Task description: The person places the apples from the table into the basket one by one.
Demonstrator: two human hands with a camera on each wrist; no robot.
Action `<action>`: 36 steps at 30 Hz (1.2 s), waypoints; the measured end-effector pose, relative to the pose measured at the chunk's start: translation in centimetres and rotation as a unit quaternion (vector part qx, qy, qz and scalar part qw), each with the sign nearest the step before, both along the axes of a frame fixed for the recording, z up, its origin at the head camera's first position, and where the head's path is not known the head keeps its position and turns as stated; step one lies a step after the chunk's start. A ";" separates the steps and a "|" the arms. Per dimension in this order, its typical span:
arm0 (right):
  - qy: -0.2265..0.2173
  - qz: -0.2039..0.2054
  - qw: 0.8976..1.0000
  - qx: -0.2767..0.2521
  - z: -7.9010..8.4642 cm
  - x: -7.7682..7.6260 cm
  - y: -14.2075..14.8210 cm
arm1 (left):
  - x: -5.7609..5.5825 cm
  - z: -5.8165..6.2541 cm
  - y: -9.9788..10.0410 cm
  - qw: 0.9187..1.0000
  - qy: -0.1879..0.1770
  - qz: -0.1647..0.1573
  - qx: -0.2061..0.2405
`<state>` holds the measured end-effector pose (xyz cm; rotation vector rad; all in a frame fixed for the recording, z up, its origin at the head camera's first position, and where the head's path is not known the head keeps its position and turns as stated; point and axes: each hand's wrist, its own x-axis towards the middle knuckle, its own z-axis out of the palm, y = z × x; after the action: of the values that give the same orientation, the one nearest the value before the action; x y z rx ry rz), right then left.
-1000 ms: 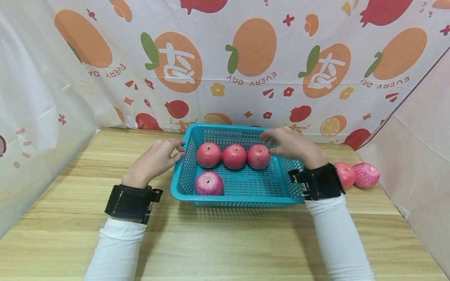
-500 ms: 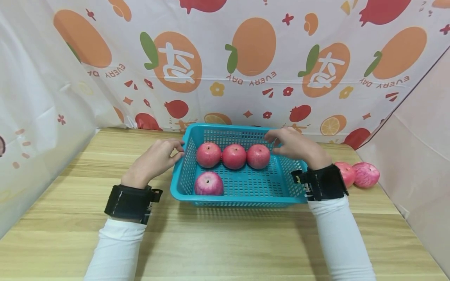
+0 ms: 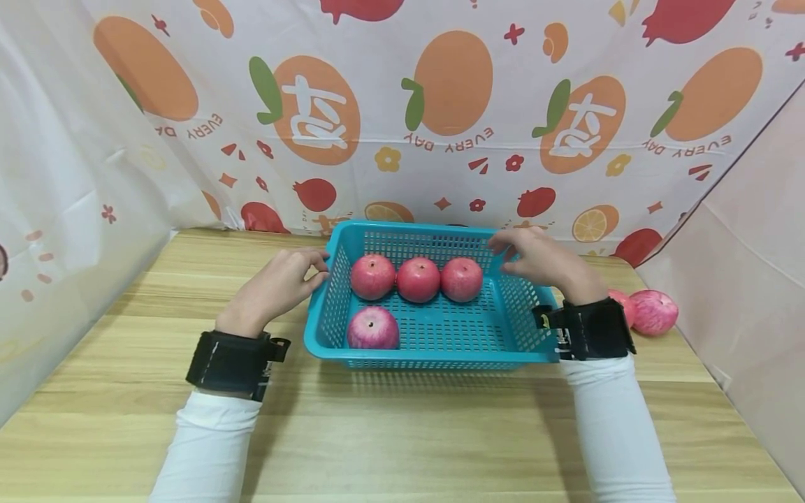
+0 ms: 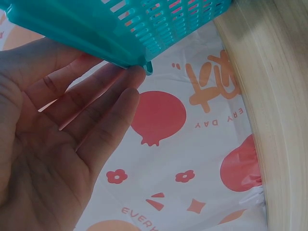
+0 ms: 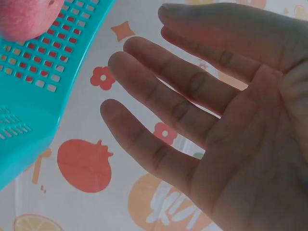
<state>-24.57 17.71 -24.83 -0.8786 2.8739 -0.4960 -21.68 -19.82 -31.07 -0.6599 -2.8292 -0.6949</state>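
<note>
A blue plastic basket (image 3: 434,355) with perforated walls stands on the table, holding several apples. Three red apples, with one red apple (image 3: 418,280) in the middle, form a row along its back. A pinker, streaked apple (image 3: 373,327) lies at its front left. My left hand (image 3: 277,286) is at the basket's left rim; in the left wrist view its fingers (image 4: 108,134) are loosely extended, fingertips right at the rim. My right hand (image 3: 544,258) is over the basket's right end, near the rightmost apple (image 3: 462,279). Its fingers (image 5: 178,110) are spread, holding nothing.
Two more apples lie on the wooden table (image 3: 409,433) right of the basket: a streaked apple (image 3: 655,312) and a red apple (image 3: 622,304) partly hidden by my right wrist strap. A fruit-printed cloth (image 3: 390,91) hangs behind the table and at its sides.
My right hand has moved a little to the right, away from the rightmost apple in the row. The left hand, the basket and the apples stay where they were.
</note>
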 end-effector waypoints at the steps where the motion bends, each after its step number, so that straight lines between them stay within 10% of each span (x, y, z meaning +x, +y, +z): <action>1: 0.001 -0.001 1.000 -0.001 0.0 0.0 0.1 | 0.0 0.0 0.0 1.000 0.000 0.000 0.000; 36: 0.028 -0.076 0.996 -0.043 -0.5 0.5 5.1 | 0.0 0.0 0.0 1.000 0.000 0.001 0.001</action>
<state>-24.06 22.82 -25.36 -0.6997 3.0054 -0.6233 -21.71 -19.84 -31.08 -0.6566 -2.8280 -0.6964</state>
